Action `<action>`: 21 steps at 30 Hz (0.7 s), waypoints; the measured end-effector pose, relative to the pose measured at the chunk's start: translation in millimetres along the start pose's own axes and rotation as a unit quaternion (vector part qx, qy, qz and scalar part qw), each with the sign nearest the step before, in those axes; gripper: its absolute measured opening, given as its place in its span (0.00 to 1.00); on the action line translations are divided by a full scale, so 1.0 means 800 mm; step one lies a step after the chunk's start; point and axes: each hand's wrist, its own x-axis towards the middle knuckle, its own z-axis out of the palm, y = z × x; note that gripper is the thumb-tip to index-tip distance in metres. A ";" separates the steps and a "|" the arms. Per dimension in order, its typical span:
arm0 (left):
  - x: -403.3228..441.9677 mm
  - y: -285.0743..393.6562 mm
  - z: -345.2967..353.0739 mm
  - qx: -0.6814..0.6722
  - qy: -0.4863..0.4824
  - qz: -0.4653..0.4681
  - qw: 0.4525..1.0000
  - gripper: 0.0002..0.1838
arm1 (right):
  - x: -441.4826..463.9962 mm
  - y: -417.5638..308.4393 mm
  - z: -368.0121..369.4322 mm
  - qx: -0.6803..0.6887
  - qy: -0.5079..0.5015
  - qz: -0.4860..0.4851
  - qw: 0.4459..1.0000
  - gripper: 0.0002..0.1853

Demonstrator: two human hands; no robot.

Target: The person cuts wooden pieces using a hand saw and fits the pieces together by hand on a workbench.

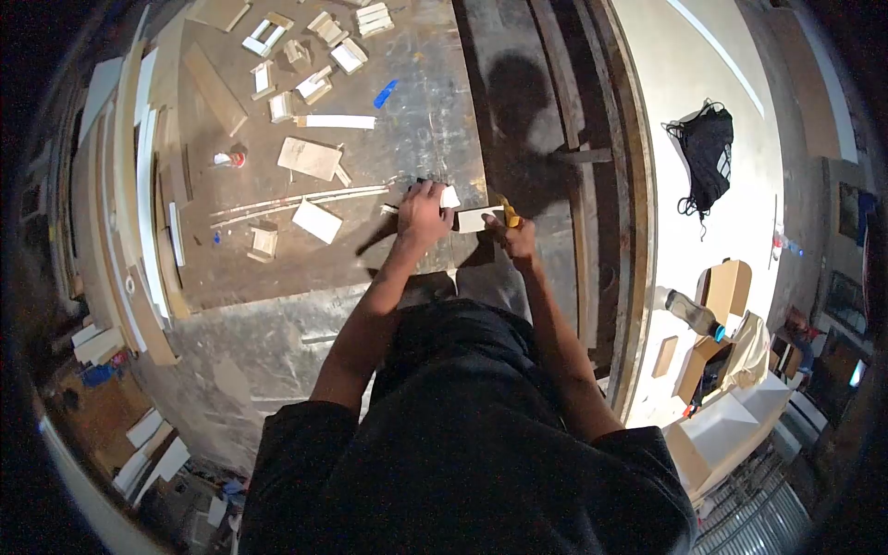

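Observation:
Near the right edge of the work table [416,102], my left hand [425,215] is closed, its fingers curled down against a small white piece [450,197]. A dark object partly shows under those fingers; its kind is hidden. Just to the right, my right hand [518,242] is closed around a yellow tool [510,214], whose kind I cannot make out. The thumb of that hand lies on a small pale board [474,220], which spans the space between my two hands. Thin pale strips [314,197] lie left of my left hand.
Several small wooden assemblies [314,85] lie at the table's far side, near a blue item [386,93]. Flat boards [311,158] and a white panel [316,222] lie closer. To the right, a pale surface [638,28] holds black cloth [708,157] and a bottle [694,314].

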 end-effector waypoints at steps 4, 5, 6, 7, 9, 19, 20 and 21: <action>-0.004 -0.001 -0.013 -0.132 -0.009 0.089 0.987 0.23 | -0.003 0.001 0.012 -0.052 0.040 -0.002 0.998 0.15; -0.008 0.002 -0.010 -0.167 -0.023 0.111 0.979 0.23 | -0.003 0.008 0.012 -0.052 0.065 -0.013 0.996 0.15; -0.011 0.003 -0.008 -0.200 -0.037 0.133 0.970 0.23 | -0.005 0.008 0.012 -0.051 0.066 -0.011 0.996 0.15; -0.016 0.006 -0.006 -0.167 -0.056 0.110 0.978 0.23 | -0.006 0.007 0.010 -0.044 0.060 -0.007 0.997 0.16; -0.017 0.008 0.002 -0.177 -0.060 0.105 0.977 0.23 | -0.005 0.007 0.008 -0.035 0.058 -0.002 0.998 0.17; -0.024 0.032 0.025 -0.165 -0.094 0.066 0.980 0.26 | 0.010 0.039 0.002 0.025 0.115 -0.018 0.993 0.15; -0.023 0.033 0.028 -0.165 -0.095 0.066 0.980 0.26 | 0.011 0.039 0.002 0.025 0.120 -0.020 0.992 0.15; -0.020 0.034 0.030 -0.159 -0.087 0.072 0.981 0.27 | 0.016 0.045 0.001 0.025 0.120 -0.020 0.992 0.15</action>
